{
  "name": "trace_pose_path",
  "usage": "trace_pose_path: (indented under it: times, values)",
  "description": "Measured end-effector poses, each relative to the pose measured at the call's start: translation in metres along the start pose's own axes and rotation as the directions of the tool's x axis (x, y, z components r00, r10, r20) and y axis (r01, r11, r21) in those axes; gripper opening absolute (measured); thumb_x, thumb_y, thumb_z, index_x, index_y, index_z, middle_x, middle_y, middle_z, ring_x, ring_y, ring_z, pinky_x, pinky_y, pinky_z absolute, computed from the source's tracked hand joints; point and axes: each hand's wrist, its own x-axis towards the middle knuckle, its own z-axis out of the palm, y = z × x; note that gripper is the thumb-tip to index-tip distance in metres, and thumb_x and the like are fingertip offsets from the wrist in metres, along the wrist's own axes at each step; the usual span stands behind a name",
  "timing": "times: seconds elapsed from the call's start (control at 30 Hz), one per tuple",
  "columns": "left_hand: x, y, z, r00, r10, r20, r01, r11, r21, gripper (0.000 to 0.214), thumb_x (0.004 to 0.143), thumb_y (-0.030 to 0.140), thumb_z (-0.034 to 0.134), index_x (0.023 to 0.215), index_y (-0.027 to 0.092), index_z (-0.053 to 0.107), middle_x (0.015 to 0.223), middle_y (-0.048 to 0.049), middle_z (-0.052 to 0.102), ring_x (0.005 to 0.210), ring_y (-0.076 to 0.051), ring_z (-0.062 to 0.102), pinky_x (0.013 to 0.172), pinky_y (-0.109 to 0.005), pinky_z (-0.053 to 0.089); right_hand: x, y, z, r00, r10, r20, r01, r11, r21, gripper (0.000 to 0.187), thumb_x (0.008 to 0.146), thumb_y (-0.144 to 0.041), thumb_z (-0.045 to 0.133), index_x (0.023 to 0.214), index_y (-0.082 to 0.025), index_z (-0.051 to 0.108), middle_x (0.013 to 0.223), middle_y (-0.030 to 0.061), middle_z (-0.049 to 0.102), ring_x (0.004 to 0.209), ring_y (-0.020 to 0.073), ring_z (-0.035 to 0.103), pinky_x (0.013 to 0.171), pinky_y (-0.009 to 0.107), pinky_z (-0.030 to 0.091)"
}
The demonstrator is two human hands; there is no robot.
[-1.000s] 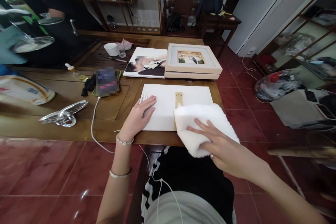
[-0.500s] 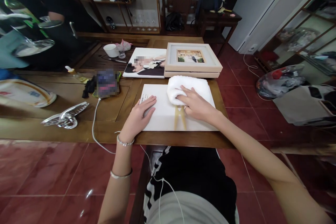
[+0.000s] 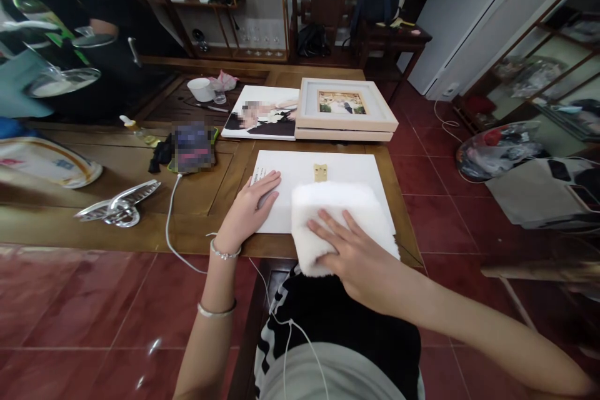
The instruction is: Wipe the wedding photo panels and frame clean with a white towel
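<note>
A white board or flat panel (image 3: 276, 215) lies at the table's front edge, with small print at its left side and a gold-coloured metal fitting (image 3: 320, 172) near its far edge. My left hand (image 3: 250, 206) rests flat on the board's left part, fingers stretched out, holding nothing. Under my right hand (image 3: 344, 247) is a folded, fluffy white cloth (image 3: 360, 200), which the spread fingers press and hold. The cloth covers the board's near right part and hangs past the front edge. Whatever lies beneath it is hidden.
Behind the board are a framed photo (image 3: 344, 128) on a pale box and a photo print (image 3: 239, 97). Left are a silver hair claw clip (image 3: 119, 203), a blurred-out device with a white cable (image 3: 171, 219), a white cup (image 3: 200, 89) and a small bottle (image 3: 138, 131). Someone in dark clothing is at far left.
My right hand has drawn the white cloth toward me, from the board's far part to over its front edge. The gold-coloured fitting's upper part now shows. My left hand stays put.
</note>
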Motion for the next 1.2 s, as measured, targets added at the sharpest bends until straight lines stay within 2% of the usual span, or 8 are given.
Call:
trace_pose_path:
  times: [0.13, 0.27, 0.43, 0.57, 0.73, 0.97, 1.07, 1.2]
  values:
    - [0.0, -0.001, 0.0, 1.0, 0.01, 0.0, -0.01, 1.0, 0.004, 0.036, 0.092, 0.026, 0.046, 0.126, 0.022, 0.058, 0.137, -0.0069, 0.055, 0.132, -0.022, 0.046, 0.115, -0.051, 0.025, -0.003, 0.001, -0.013, 0.999, -0.028, 0.045, 0.025, 0.997, 0.074, 0.053, 0.067, 0.005, 0.042, 0.112, -0.015, 0.063, 0.15, 0.015, 0.036, 0.142, 0.0335, 0.018, 0.11, 0.062, 0.026]
    - [0.001, -0.002, 0.001, 1.0, 0.013, -0.001, -0.013, 1.0, -0.007, 0.037, 0.093, 0.027, 0.046, 0.127, 0.022, 0.058, 0.137, -0.0069, 0.055, 0.132, -0.022, 0.045, 0.115, -0.05, 0.026, 0.02, 0.023, -0.019, 0.998, 0.064, -0.022, -0.062, 0.994, 0.086, 0.06, 0.067, 0.005, 0.04, 0.12, -0.016, 0.058, 0.148, 0.013, 0.039, 0.141, 0.0307, 0.025, 0.11, 0.058, 0.03]
    - [0.001, -0.003, 0.001, 1.0, 0.01, -0.002, -0.01, 1.0, -0.009, 0.037, 0.093, 0.027, 0.046, 0.127, 0.021, 0.058, 0.137, -0.0074, 0.055, 0.132, -0.023, 0.045, 0.115, -0.049, 0.026, 0.069, 0.056, -0.015, 0.969, 0.215, -0.125, -0.221, 0.974, -0.041, 0.06, 0.072, 0.005, 0.041, 0.128, -0.013, 0.053, 0.148, 0.0159, 0.038, 0.14, 0.0352, 0.024, 0.108, 0.061, 0.029]
    - [0.001, -0.002, 0.001, 1.0, 0.01, 0.002, -0.01, 1.0, -0.01, 0.037, 0.093, 0.027, 0.046, 0.127, 0.021, 0.058, 0.137, -0.0074, 0.055, 0.132, -0.023, 0.045, 0.114, -0.049, 0.027, 0.089, 0.061, -0.005, 0.97, 0.2, -0.136, -0.222, 0.96, -0.171, 0.054, 0.075, 0.002, 0.045, 0.127, -0.011, 0.055, 0.147, 0.0192, 0.038, 0.14, 0.0393, 0.022, 0.108, 0.063, 0.024]
    - [0.0, -0.001, 0.001, 1.0, 0.005, 0.0, -0.005, 1.0, 0.001, 0.037, 0.093, 0.027, 0.046, 0.127, 0.022, 0.058, 0.137, -0.0076, 0.055, 0.132, -0.024, 0.046, 0.113, -0.051, 0.026, 0.067, 0.03, 0.002, 0.987, 0.109, -0.121, -0.136, 0.961, -0.241, 0.042, 0.08, -0.002, 0.047, 0.118, -0.011, 0.062, 0.146, 0.0207, 0.039, 0.139, 0.0415, 0.023, 0.109, 0.063, 0.021]
    - [0.0, -0.002, 0.001, 1.0, 0.01, -0.004, -0.01, 1.0, -0.005, 0.036, 0.092, 0.025, 0.047, 0.126, 0.022, 0.059, 0.136, -0.0077, 0.055, 0.131, -0.023, 0.046, 0.114, -0.052, 0.026, 0.017, -0.023, -0.001, 1.0, -0.024, 0.007, 0.025, 0.995, -0.098, 0.03, 0.08, -0.015, 0.056, 0.108, -0.014, 0.066, 0.146, 0.02, 0.04, 0.137, 0.0429, 0.027, 0.107, 0.064, 0.026]
    - [0.001, -0.002, 0.001, 1.0, 0.01, -0.002, -0.01, 1.0, -0.004, 0.036, 0.092, 0.025, 0.047, 0.126, 0.023, 0.059, 0.136, -0.0078, 0.055, 0.131, -0.024, 0.047, 0.113, -0.053, 0.026, 0.011, -0.025, -0.008, 0.998, -0.067, 0.012, 0.067, 0.997, -0.039, 0.032, 0.078, -0.012, 0.055, 0.108, -0.013, 0.065, 0.144, 0.0185, 0.043, 0.136, 0.0406, 0.03, 0.107, 0.061, 0.029]
    - [0.001, -0.001, 0.0, 1.0, 0.007, 0.002, -0.007, 1.0, -0.008, 0.036, 0.093, 0.026, 0.046, 0.126, 0.022, 0.059, 0.136, -0.008, 0.055, 0.131, -0.024, 0.046, 0.113, -0.052, 0.027, 0.026, -0.01, -0.018, 0.999, 0.005, -0.039, -0.006, 0.999, -0.035, 0.04, 0.077, -0.004, 0.047, 0.112, -0.014, 0.063, 0.142, 0.0158, 0.047, 0.135, 0.0373, 0.034, 0.105, 0.057, 0.034]
